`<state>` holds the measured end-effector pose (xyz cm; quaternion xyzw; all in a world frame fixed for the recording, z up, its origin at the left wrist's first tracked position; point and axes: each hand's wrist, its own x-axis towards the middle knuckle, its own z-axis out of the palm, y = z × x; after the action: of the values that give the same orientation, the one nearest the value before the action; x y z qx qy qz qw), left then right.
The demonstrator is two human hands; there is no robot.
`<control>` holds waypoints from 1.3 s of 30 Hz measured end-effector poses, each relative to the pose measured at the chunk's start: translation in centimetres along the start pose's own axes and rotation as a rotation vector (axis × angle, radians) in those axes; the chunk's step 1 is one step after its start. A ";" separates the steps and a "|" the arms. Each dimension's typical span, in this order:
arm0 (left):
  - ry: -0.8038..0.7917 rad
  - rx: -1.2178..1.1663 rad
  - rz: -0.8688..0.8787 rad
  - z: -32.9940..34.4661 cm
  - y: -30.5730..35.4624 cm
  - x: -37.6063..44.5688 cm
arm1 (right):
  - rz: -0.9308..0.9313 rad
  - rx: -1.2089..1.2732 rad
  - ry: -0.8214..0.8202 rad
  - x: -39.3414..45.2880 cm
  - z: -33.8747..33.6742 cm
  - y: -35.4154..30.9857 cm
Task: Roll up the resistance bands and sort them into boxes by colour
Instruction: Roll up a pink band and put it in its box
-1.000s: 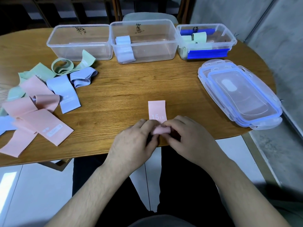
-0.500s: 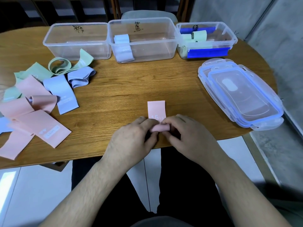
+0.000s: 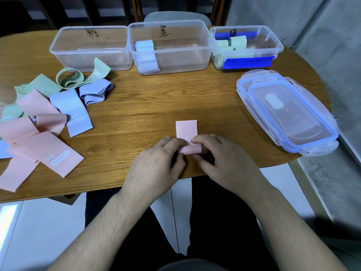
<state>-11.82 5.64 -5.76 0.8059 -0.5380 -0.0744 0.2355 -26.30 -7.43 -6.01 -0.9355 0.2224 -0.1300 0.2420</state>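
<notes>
Pink band [image 3: 186,130] lies flat on the wooden table [image 3: 156,98] near its front edge, its near end rolled into a tight tube. Left hand [image 3: 156,165] and right hand [image 3: 224,161] both pinch that roll, fingers curled round its ends.

Three clear plastic boxes stand in a row at the far side. Left box [image 3: 89,47]: nothing visible inside, black marker writing on its far wall. Middle box [image 3: 168,44]: pale blue rolled bands [image 3: 146,55] against its left wall. Right box [image 3: 246,45]: green rolled bands [image 3: 237,42] and a blue strip along the front.

Loose pile of bands [image 3: 45,118], pink, green and pale blue, lies at the table's left. Stacked clear lids [image 3: 287,112] rest at the right.
</notes>
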 end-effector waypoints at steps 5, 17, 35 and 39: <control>0.008 -0.022 0.010 0.1 -0.2 0.1 | 0.008 0.007 0.005 0.2 0.0 0.0; 0.041 0.012 0.034 0.5 -0.6 0.8 | 0.023 0.003 0.008 0.9 -0.4 -0.2; 0.047 0.084 0.049 0.5 -0.8 2.1 | 0.020 0.040 -0.018 2.5 -0.4 0.3; 0.086 0.076 0.073 0.6 -0.8 2.2 | 0.011 0.038 0.011 2.7 -0.3 0.2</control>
<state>-10.45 3.71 -6.36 0.7967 -0.5587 -0.0105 0.2302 -24.18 -9.00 -5.52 -0.9287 0.2263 -0.1381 0.2593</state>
